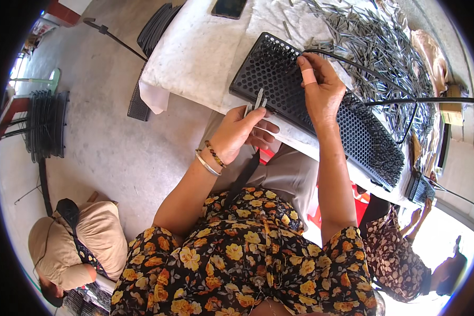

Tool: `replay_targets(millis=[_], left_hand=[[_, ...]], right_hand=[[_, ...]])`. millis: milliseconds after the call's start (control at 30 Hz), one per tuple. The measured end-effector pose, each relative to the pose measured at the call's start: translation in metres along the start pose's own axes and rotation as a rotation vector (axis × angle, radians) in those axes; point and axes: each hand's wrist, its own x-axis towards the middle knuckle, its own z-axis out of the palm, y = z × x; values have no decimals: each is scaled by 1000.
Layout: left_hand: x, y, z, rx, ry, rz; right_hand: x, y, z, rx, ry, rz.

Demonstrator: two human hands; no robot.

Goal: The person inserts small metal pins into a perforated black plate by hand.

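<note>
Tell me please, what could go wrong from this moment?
The slim grey pieces could slip from the left hand, as they stick out past its thumb and fingers. The black perforated board lies close to the near edge of the table, so a push might tip it. The pale wrap on the right hand might catch on the board.
</note>
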Motion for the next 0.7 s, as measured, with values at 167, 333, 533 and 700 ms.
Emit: replay_targets(millis=[167,333,533,700], left_hand=[[-1,-5,-3,-23,45,114],[-5,-4,5,-52,19,93],[-8,-5,8,-61,-22,114],[-10,-5,16,32,-120,163]], right_hand=[[-3,-3,-3,-124,25,-126],[-6,2,-4,-190,-103,-308],[-12,-16,-10,-197,-149,-233],[-23,-29,-20,70,-574,154]])
